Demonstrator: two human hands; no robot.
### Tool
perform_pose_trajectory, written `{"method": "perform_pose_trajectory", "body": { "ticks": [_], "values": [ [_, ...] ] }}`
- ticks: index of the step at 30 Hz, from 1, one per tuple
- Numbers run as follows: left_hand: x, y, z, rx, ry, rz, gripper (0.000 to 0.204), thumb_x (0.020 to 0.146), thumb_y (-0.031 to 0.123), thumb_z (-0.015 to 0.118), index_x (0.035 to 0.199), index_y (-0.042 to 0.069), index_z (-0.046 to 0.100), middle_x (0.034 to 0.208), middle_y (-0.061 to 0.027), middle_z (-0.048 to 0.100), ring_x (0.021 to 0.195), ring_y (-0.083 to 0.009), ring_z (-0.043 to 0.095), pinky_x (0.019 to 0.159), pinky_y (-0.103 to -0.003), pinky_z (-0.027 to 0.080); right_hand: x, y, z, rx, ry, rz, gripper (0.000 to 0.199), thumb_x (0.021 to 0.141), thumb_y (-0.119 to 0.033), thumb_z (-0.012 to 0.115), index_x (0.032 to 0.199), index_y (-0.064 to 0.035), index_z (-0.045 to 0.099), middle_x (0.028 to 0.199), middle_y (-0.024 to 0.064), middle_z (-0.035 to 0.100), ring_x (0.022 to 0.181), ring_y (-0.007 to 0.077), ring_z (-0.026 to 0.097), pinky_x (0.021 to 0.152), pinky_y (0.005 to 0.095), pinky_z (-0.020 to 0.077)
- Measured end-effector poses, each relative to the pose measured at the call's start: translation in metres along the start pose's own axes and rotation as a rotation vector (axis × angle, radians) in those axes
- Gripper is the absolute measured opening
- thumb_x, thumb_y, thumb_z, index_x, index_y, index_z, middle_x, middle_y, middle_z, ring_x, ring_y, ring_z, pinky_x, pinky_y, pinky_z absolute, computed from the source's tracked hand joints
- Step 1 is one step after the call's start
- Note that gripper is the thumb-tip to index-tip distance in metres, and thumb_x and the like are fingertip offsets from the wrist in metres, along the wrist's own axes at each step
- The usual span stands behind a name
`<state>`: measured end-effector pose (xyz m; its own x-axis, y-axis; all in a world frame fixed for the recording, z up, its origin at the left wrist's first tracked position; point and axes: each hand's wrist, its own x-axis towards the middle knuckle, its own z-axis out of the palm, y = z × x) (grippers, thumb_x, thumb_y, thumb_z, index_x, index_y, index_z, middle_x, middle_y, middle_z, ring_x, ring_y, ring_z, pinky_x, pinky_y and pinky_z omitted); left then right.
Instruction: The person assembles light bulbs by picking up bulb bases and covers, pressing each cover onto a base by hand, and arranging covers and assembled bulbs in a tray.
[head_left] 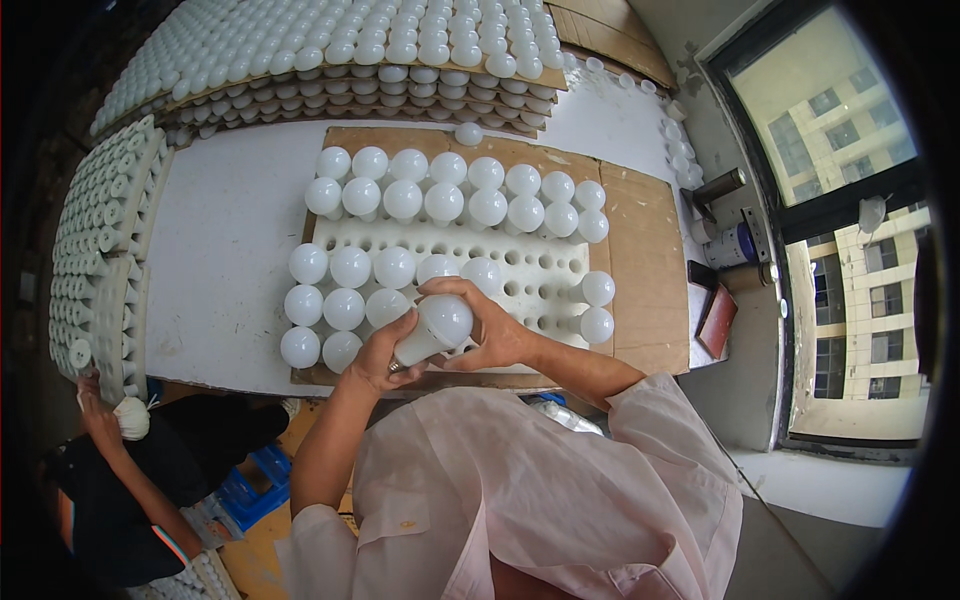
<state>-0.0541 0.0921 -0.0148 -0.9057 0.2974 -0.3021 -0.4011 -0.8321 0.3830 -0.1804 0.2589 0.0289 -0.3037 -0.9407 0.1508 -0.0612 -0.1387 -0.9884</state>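
Passable left of the holed tray (352,234) over white tabletop (225,245), and right of it over cardboard (642,260). Blocked beyond it by stacked bulbs (340,53)

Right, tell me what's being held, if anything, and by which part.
One light bulb, in both hands: the left hand's grip is at its tapered white body, near the metal base; the right hand cups its round globe.

A big dark-framed window (842,205) in the grey wall (732,408) shows daylight, beside a white surface (222,250) above a yellow floor (258,562).
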Motion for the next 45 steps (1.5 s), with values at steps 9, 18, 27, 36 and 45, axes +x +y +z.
{"method": "perform_pose_trajectory", "body": {
  "ticks": [9,18,27,36,45],
  "values": [
    [-0.068,0.033,0.024,0.747,0.446,0.342,0.044,0.095,0.027,0.057,0.123,-0.006,0.049,0.113,-0.0236,0.063,0.084,-0.0236,0.070,0.051,-0.025,0.054,-0.020,0.027,-0.029,-0.563,0.144,-0.113,0.071,0.064,-0.009,0.079,0.127,-0.0102,0.045,0.118,0.0128,0.049,0.109,0.0303,0.050,0.093,0.0412,0.0452],
    [-0.115,0.039,-0.115,0.609,1.236,0.924,0.039,0.096,0.024,0.055,0.121,-0.005,0.053,0.120,-0.0194,0.061,0.104,-0.0247,0.063,0.085,-0.032,0.049,-0.028,0.037,-0.002,-0.760,-0.091,-0.211,0.065,0.068,-0.019,0.078,0.128,-0.0145,0.052,0.127,0.0145,0.048,0.111,0.0322,0.049,0.087,0.0405,0.0489],
    [-0.111,-0.020,-0.232,0.258,1.065,0.420,0.036,0.093,0.030,0.058,0.123,0.010,0.054,0.117,-0.0043,0.061,0.109,-0.0162,0.057,0.090,-0.033,0.046,-0.175,0.086,-0.227,0.133,1.135,0.716,0.046,0.089,-0.020,0.062,0.128,0.0013,0.049,0.121,0.0174,0.059,0.108,0.0263,0.058,0.092,0.0392,0.0474],
    [-0.106,-0.006,-0.223,0.417,1.015,0.431,0.040,0.089,0.023,0.063,0.125,0.008,0.052,0.113,-0.0049,0.062,0.099,-0.0181,0.062,0.083,-0.031,0.052,-0.203,0.120,-0.190,-0.491,0.559,0.780,0.046,0.087,-0.030,0.061,0.123,-0.0013,0.059,0.105,0.0129,0.066,0.097,0.0218,0.064,0.082,0.0356,0.0531],
    [-0.144,0.034,-0.243,0.534,1.074,0.428,0.042,0.088,0.013,0.063,0.128,0.003,0.052,0.118,-0.0109,0.061,0.106,-0.0214,0.060,0.088,-0.035,0.050,-0.161,0.125,-0.164,0.048,0.763,0.837,0.042,0.087,-0.026,0.060,0.121,-0.0010,0.060,0.106,0.0113,0.066,0.094,0.0194,0.064,0.082,0.0345,0.0531]
  ]
}}
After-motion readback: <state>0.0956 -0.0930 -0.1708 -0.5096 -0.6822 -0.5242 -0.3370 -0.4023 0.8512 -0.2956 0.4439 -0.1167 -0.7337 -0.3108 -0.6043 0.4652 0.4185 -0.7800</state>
